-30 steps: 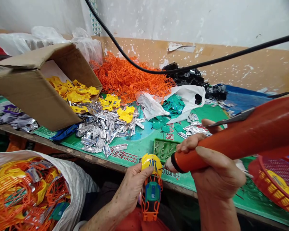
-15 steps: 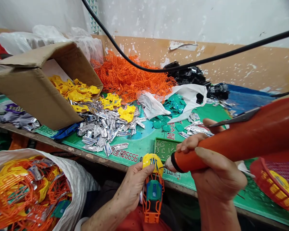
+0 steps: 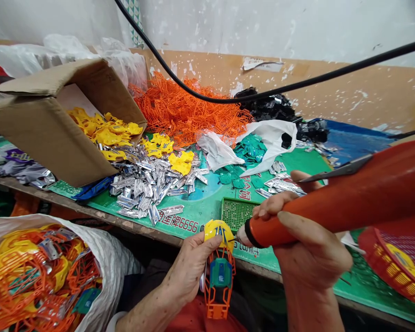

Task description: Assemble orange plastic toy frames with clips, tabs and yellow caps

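Between the thumb and fingers of my left hand (image 3: pixel 190 260) is a toy car body (image 3: pixel 221 272) with a yellow nose, an orange cage frame and a green middle piece. My right hand (image 3: pixel 307 244) wraps round an orange-red electric screwdriver (image 3: pixel 318 212), which points left. Its thin bit meets the right side of the yellow nose; whether a screw sits under the tip is too small to tell. Just behind the toy, a small green perforated tray (image 3: pixel 238 210) lies on the table's green cover (image 3: pixel 190 207).
Silver parts (image 3: pixel 152 184) are heaped near a tipped cardboard box (image 3: pixel 31 124) of yellow parts. Behind lie orange frames (image 3: pixel 190 115) and black parts (image 3: pixel 273 108). A white sack (image 3: pixel 114 258) of assembled toys stands left, a red basket (image 3: pixel 376 258) right. A black cable (image 3: pixel 207 97) hangs across.
Almost nothing differs. The view has shifted very slightly; both hands keep their grip, and the screwdriver bit stays at the yellow nose.
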Available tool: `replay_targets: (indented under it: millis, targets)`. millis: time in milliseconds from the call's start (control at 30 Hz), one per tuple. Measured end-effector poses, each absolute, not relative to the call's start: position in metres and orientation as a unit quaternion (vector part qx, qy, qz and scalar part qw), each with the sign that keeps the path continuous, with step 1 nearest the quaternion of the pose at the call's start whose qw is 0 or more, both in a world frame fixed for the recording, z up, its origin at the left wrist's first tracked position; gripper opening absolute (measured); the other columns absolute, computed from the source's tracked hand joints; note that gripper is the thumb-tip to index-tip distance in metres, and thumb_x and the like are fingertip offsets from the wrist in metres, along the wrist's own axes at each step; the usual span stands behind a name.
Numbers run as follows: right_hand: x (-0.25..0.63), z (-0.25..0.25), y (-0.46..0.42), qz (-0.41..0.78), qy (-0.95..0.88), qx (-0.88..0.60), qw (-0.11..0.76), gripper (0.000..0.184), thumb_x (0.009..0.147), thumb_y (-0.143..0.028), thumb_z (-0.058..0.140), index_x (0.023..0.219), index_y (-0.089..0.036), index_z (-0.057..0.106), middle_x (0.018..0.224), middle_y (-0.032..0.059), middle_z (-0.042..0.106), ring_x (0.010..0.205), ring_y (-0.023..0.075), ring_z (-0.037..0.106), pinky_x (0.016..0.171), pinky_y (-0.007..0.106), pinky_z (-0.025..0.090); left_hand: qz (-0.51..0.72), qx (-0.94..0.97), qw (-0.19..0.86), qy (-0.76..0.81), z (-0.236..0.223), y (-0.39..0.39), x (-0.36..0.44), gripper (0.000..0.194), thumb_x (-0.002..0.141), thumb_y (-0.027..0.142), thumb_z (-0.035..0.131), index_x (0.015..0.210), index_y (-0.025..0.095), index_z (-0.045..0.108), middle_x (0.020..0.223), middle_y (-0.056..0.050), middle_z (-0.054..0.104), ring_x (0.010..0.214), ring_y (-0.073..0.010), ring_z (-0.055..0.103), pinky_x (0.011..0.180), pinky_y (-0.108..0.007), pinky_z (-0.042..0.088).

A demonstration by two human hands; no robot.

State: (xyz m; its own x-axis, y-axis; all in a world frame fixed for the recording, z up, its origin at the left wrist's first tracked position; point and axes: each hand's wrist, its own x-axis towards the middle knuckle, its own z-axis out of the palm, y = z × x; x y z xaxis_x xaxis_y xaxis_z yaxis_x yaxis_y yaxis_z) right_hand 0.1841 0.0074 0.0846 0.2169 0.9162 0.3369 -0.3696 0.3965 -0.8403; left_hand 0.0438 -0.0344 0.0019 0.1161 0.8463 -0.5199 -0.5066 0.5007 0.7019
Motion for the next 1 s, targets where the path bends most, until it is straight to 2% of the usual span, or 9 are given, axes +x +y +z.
replay_targets:
  millis: [233,467,667,833,1000]
  targets:
    - [0.181,0.085,0.006,0.441,-0.425,-0.323,0.721,0.040,0.067,-0.011,0.068,0.105,-0.021,0.062,0.063,-0.0023,0.064,0.057,0.0158,0.060,0.061,0.034,0.050,0.468,0.154,0.734,0.467,0.008,-0.034,0.045,0.041,0.057,0.044,0.087,0.078,0.011,0.071,0.060,-0.001,0.064,0.045,-0.0069,0.052,0.042,-0.017,0.047]
    - [0.170,0.087,0.000,0.384,-0.362,-0.391,0.754,0.050,0.058,-0.017,0.075,0.106,-0.023,0.060,0.066,-0.0040,0.063,0.058,0.0167,0.058,0.063,0.036,0.050,0.467,0.169,0.726,0.476,0.005,-0.035,0.046,0.038,0.063,0.044,0.083,0.079,0.012,0.070,0.060,0.000,0.063,0.045,-0.0067,0.051,0.042,-0.017,0.045]
    - [0.167,0.080,-0.003,0.358,-0.348,-0.421,0.757,0.044,0.058,-0.019,0.078,0.097,-0.025,0.057,0.072,-0.0050,0.061,0.063,0.0158,0.057,0.070,0.038,0.050,0.465,0.167,0.711,0.500,0.010,-0.034,0.049,0.042,0.058,0.048,0.084,0.075,0.014,0.067,0.054,0.004,0.056,0.040,-0.0063,0.046,0.038,-0.018,0.044]
    - [0.166,0.074,-0.002,0.347,-0.365,-0.426,0.751,0.039,0.059,-0.022,0.078,0.091,-0.024,0.056,0.074,-0.0051,0.059,0.066,0.0162,0.058,0.073,0.039,0.051,0.468,0.161,0.704,0.510,0.008,-0.035,0.050,0.042,0.057,0.047,0.084,0.075,0.013,0.067,0.053,0.003,0.056,0.041,-0.0074,0.048,0.040,-0.019,0.044]
    - [0.166,0.072,-0.003,0.380,-0.382,-0.408,0.737,0.042,0.061,-0.020,0.075,0.098,-0.023,0.054,0.068,-0.0055,0.061,0.063,0.0165,0.057,0.072,0.040,0.050,0.473,0.168,0.700,0.508,0.002,-0.036,0.048,0.037,0.062,0.044,0.082,0.076,0.013,0.068,0.050,0.004,0.055,0.039,-0.0059,0.044,0.038,-0.017,0.038]
